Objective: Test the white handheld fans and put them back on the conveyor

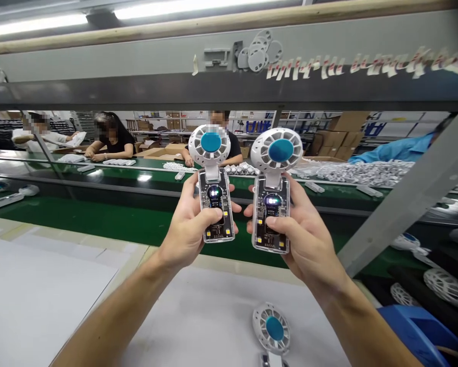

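My left hand [188,227] grips a handheld mini fan [213,178] with a clear body, a white ribbed head and a teal hub. My right hand [300,229] grips a matching fan [272,188]. Both are held upright, side by side and apart, with a thumb across each clear case. Small LEDs glow on both circuit boards. A third fan [272,329] lies on the white work surface [198,316] below my hands, its handle cut off by the lower frame edge.
A green conveyor belt [99,224] runs behind the bench, carrying piles of small white parts [353,173]. Co-workers [110,145] sit beyond it among cartons. A grey steel beam [229,86] crosses overhead. A blue crate [420,336] and white fan cages [449,288] sit low right.
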`<act>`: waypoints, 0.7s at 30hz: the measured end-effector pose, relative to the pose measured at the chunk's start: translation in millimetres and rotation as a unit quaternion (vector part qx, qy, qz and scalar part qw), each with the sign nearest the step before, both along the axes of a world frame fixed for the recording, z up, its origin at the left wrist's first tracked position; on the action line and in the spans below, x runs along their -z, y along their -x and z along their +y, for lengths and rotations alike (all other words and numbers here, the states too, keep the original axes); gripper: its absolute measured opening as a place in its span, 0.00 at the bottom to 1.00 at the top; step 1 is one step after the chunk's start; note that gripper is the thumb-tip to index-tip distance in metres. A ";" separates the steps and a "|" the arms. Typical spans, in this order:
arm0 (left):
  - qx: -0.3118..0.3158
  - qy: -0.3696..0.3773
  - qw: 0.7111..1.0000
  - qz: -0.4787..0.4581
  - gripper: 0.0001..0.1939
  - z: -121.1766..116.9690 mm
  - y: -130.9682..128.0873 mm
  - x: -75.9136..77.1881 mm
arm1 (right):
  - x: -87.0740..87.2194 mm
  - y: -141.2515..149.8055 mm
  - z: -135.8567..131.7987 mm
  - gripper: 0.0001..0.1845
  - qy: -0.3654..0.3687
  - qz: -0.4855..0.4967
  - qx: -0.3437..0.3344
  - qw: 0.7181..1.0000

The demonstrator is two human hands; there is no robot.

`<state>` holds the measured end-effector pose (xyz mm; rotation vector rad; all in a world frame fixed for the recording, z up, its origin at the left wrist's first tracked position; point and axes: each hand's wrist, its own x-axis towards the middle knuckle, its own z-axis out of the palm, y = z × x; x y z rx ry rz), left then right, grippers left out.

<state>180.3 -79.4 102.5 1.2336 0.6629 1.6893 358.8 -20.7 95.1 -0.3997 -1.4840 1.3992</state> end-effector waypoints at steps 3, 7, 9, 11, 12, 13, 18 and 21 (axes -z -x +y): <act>0.002 0.009 1.000 0.002 0.32 -0.1 -0.4 -0.4 | -2.0 -0.8 -0.8 0.47 0.000 0.005 -0.001 1.000; 0.013 0.010 1.000 0.005 0.31 -1.1 -0.5 -0.6 | -1.8 -1.6 0.7 0.46 -0.003 0.009 0.002 1.000; 0.015 0.012 1.000 0.001 0.31 -0.9 -0.7 0.1 | -0.8 -2.0 1.8 0.45 -0.004 0.012 0.004 1.000; 0.017 0.013 1.000 -0.005 0.31 0.0 -0.9 1.1 | 0.1 -2.6 2.7 0.45 -0.003 0.011 0.004 1.000; 0.019 0.014 1.000 -0.006 0.30 0.5 -0.9 1.6 | 0.4 -3.1 3.1 0.44 -0.003 0.010 0.004 1.000; 0.021 0.015 1.000 -0.007 0.30 1.0 -0.9 2.0 | 0.6 -3.6 3.3 0.45 -0.002 0.009 0.002 1.000; 0.024 0.016 1.000 -0.010 0.29 -0.1 -2.6 2.4 | 0.8 -2.7 3.3 0.44 -0.005 -0.001 0.005 1.000; 0.022 0.004 1.000 -0.006 0.30 -2.8 -5.4 3.2 | -1.9 0.4 -1.4 0.40 -0.033 0.031 0.054 0.997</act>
